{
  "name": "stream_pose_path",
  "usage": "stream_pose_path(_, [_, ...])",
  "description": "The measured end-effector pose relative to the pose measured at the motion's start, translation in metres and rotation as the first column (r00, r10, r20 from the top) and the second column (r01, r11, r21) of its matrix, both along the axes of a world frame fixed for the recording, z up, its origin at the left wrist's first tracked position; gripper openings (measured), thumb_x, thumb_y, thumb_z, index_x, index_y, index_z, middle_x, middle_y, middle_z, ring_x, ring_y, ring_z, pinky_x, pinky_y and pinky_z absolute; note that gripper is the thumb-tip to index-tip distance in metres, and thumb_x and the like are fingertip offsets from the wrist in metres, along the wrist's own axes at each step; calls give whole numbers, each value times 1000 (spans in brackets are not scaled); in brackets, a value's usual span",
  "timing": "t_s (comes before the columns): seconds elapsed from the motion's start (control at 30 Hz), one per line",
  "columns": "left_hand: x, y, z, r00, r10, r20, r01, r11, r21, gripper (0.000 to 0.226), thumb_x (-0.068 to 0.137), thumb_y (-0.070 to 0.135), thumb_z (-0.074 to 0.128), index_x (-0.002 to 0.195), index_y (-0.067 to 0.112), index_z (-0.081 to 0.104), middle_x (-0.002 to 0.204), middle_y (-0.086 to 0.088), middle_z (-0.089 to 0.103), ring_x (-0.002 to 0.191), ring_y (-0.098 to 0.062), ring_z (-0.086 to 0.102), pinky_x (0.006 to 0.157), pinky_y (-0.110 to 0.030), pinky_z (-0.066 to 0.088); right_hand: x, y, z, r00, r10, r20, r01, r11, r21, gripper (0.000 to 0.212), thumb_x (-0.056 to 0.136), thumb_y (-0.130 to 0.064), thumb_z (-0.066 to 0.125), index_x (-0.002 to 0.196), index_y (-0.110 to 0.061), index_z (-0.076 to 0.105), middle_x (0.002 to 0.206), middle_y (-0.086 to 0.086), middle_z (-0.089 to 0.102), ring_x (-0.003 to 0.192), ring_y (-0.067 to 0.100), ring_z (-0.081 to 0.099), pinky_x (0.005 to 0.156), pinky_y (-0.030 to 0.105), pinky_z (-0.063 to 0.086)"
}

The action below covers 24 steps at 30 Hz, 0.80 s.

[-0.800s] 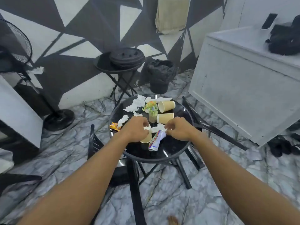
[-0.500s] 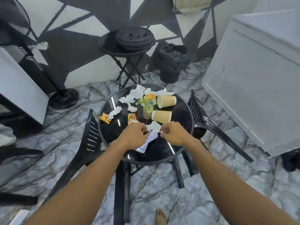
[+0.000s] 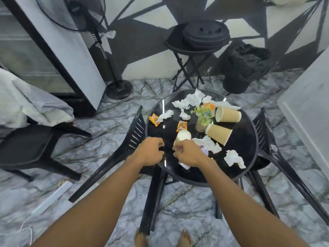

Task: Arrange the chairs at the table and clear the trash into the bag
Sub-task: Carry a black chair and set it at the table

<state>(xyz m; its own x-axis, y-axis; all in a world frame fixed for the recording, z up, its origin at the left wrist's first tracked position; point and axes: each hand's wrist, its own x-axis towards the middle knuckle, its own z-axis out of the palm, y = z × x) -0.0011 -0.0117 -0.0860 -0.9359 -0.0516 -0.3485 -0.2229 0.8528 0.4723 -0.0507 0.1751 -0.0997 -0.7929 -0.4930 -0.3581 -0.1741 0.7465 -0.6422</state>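
Fingers (image 3: 178,149) of right hand (image 3: 189,154) curled on base of paper cup (image 3: 184,137), mouth up just beyond them on table (image 3: 238,148). Left hand (image 3: 151,152) fingers curled together, nothing seen inside, just left of cup.

Prob. a small café: glass-door fridge (image 3: 35,56), round table (image 3: 240,136) w/ paper cups (image 3: 228,114), black-and-white geometric wall (image 3: 142,41).

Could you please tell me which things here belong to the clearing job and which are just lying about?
Belongs to the job: the paper cup in the right hand, two tipped cups, crumpled tissues, snack wrappers, both chairs, bin bag.
Just lying about: flower pot, fan, side table, white cloth.
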Motion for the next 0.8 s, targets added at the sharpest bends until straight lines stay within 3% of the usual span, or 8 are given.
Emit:
stream_pose_path(0.23, [-20,-71,-10,999,36,18,-36,999,-1,28,81,25,63,108,23,67,111,-1,66,99,-24,64,90,-45,56,-21,-80,-3,999,53,5,-53,998,40,27,90,-21,65,116,-16,72,114,3,73,108,24,65,96,41,54])
stream_pose_path(0.4, [-53,-143,-46,998,-14,69,13,1000,15,30,79,25,62,108,20,66,109,-3,69,96,-25,64,86,-41,56,-42,-155,-27,998,-34,48,32,999,39,26,82,-15,58,102,-13,75,103,9,75,97,30,69,87,46,58])
stream_pose_path(0.5, [-76,-187,-73,992,-32,121,30,999,17,21,77,23,62,98,22,64,106,-4,69,92,-25,63,79,-35,54,-57,-204,-52,994,-61,85,58,997,45,35,83,-14,59,114,-13,73,116,12,72,107,32,67,92,45,56])
stream_pose_path(0.57, [-90,-213,-90,991,-36,131,34,999,19,26,78,22,63,103,19,66,111,-7,69,99,-28,64,85,-38,56,-66,-230,-69,989,-94,116,89,995,49,38,83,-12,58,119,-11,70,117,14,71,107,33,66,92,44,56])
stream_pose_path(0.7, [-112,-252,-124,987,-8,159,4,1000,25,23,84,15,65,106,15,68,113,-10,69,106,-31,65,91,-41,55,-78,-267,-104,982,-118,147,109,992,63,29,84,-15,58,109,-8,69,112,14,70,105,35,64,89,47,56])
stream_pose_path(0.8, [-122,-271,-148,982,21,185,-28,999,36,25,84,20,66,109,15,68,116,-10,68,107,-31,64,93,-41,55,-85,-283,-125,974,-125,189,110,990,85,33,87,-19,60,118,-8,65,122,14,67,115,35,61,94,48,54])
